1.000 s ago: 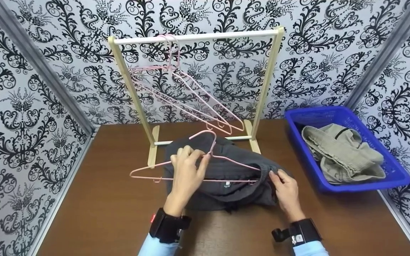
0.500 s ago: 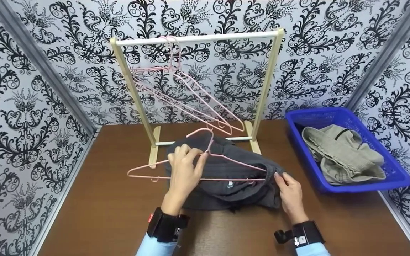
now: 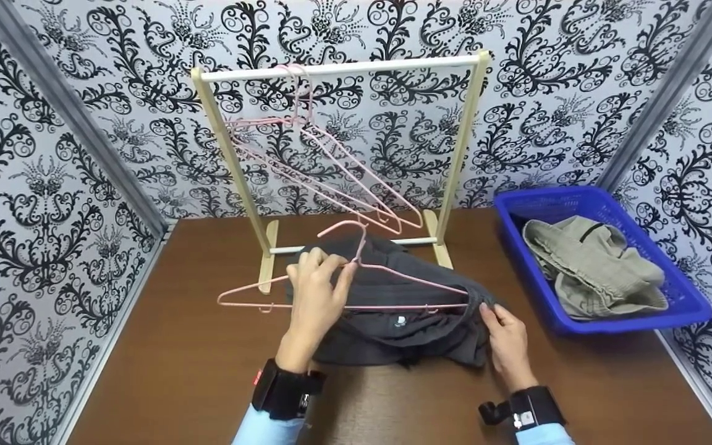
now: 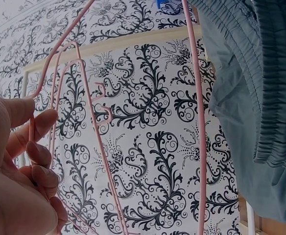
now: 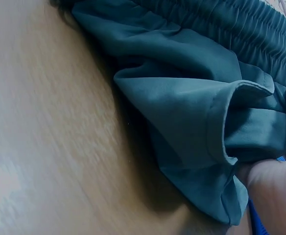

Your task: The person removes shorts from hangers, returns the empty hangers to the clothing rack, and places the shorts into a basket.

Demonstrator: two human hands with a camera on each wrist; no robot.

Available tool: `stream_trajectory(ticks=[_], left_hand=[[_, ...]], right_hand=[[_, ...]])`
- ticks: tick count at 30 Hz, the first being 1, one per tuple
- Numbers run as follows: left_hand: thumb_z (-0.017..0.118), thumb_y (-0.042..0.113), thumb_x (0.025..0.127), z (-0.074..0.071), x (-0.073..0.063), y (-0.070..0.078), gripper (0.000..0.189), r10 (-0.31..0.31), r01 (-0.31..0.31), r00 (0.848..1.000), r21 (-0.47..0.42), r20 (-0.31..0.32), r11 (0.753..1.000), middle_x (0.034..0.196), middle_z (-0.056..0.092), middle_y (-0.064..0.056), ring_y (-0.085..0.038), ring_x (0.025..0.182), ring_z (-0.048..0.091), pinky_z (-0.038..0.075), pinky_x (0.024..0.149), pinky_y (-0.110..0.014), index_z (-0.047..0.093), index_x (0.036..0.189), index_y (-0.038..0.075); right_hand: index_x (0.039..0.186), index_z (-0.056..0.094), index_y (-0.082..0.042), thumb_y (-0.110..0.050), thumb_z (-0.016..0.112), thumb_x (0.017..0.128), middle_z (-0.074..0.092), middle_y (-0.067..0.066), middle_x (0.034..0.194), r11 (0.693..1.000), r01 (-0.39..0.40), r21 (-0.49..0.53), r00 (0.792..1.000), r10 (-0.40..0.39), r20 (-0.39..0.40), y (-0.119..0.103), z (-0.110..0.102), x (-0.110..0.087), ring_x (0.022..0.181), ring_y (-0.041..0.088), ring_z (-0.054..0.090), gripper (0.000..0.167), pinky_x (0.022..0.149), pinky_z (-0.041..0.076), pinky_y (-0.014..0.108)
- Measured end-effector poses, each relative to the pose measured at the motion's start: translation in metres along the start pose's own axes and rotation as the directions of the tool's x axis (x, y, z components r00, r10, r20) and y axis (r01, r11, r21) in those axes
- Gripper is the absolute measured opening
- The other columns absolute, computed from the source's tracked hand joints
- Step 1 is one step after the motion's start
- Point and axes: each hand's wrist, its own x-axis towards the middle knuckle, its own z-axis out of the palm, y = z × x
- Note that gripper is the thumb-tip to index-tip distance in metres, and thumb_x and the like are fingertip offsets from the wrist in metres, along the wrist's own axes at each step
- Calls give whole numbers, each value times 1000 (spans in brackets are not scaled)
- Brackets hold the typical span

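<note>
My left hand (image 3: 316,293) pinches a pink hanger (image 3: 415,279) at the neck just below its hook. The hanger's right end reaches inside the gathered waistband (image 4: 275,88) of dark grey shorts (image 3: 393,352), which look blue-green in the wrist views. Its left end sticks out bare over the table. With thumb and fingers, my right hand (image 3: 509,346) grips the right side of the waistband. Close below that hand, a folded flap of the shorts (image 5: 192,117) shows in the right wrist view. The hanger's right tip is hidden by the cloth.
Behind the shorts stands a small rack (image 3: 466,142) with a white rail (image 3: 387,65). Pink hangers (image 3: 356,164) hang from the rail, left of its middle. To the right, a blue basket (image 3: 554,318) holds a beige garment (image 3: 597,266). Patterned walls enclose the brown table (image 3: 207,371).
My right hand has drawn the waistband edge to the right, over more of the hanger's right end. The left hand and hanger have shifted slightly left and away from me.
</note>
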Motion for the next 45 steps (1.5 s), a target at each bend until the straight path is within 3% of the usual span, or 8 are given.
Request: stream_trajectory(ticks=[4, 6, 19, 26, 31, 35, 38, 45], left_hand=[[72, 22, 96, -1, 1, -1, 17, -9, 9, 1000, 2, 6, 1000, 81, 50, -4, -24, 78, 43, 28, 76, -47, 74, 88, 8], [72, 23, 96, -1, 1, -1, 17, -6, 6, 1000, 5, 0, 1000, 81, 50, -4, -24, 78, 44, 28, 76, -48, 74, 88, 8], [72, 23, 96, -2, 4, 0, 17, -3, 3, 1000, -2, -7, 1000, 80, 50, -6, -26, 80, 45, 29, 76, -48, 73, 87, 9], [73, 22, 95, -2, 3, 1, 16, 0, 0, 1000, -3, -12, 1000, 81, 51, -6, -26, 80, 46, 29, 76, -48, 74, 87, 8], [73, 23, 96, -2, 3, 4, 17, -1, 1, 1000, -12, 3, 1000, 81, 49, -5, -25, 80, 45, 28, 77, -47, 73, 87, 9], [73, 22, 95, -2, 2, 6, 16, 7, -7, 1000, -24, 7, 1000, 80, 50, -6, -24, 79, 45, 29, 78, -48, 73, 86, 9], [74, 21, 94, -1, 2, 8, 16, 15, -15, 1000, -24, 7, 1000, 80, 49, -5, -25, 78, 45, 30, 79, -49, 73, 86, 8], [74, 23, 95, 2, 1, 13, 17, 38, -37, 999, -24, 26, 999, 80, 50, -6, -25, 78, 45, 30, 79, -49, 74, 88, 8]], right_hand=[[67, 47, -1, -10, 66, 101, 47, -3, 67, 999, -26, 36, 1000, 26, -10, 3, -1, 3, 67, 7, 51, 40, 61, 49, 18], [67, 51, -6, -12, 67, 101, 50, -2, 70, 999, -28, -15, 1000, 27, -14, 4, -2, 3, 69, 7, 51, 38, 63, 47, 18], [69, 52, -9, -19, 67, 101, 47, -1, 73, 961, -32, -274, 999, 25, -29, 12, -8, 6, 74, 14, 45, 37, 65, 38, 22], [67, 53, -9, -18, 72, 96, 48, -1, 69, 939, -10, -343, 998, -9, -55, 13, -9, 7, 69, 14, 45, 36, 60, 37, 23], [89, 72, 1, -16, 77, 91, 66, 5, 79, 904, 48, -425, 995, -80, -59, 10, -10, 7, 73, 12, 52, 18, 63, 39, 22], [112, 72, 2, -13, 75, 90, 72, 18, 98, 893, 81, -443, 992, -117, -55, 6, -10, 7, 82, 12, 60, 27, 69, 43, 18], [115, 71, 4, -8, 73, 91, 72, 24, 108, 903, 129, -410, 984, -166, -56, 2, -9, 7, 87, 9, 63, 27, 73, 44, 12], [112, 74, 1, -4, 68, 95, 74, 20, 107, 911, 239, -337, 957, -279, -75, -8, -7, 5, 84, -9, 58, 18, 75, 43, 9]])
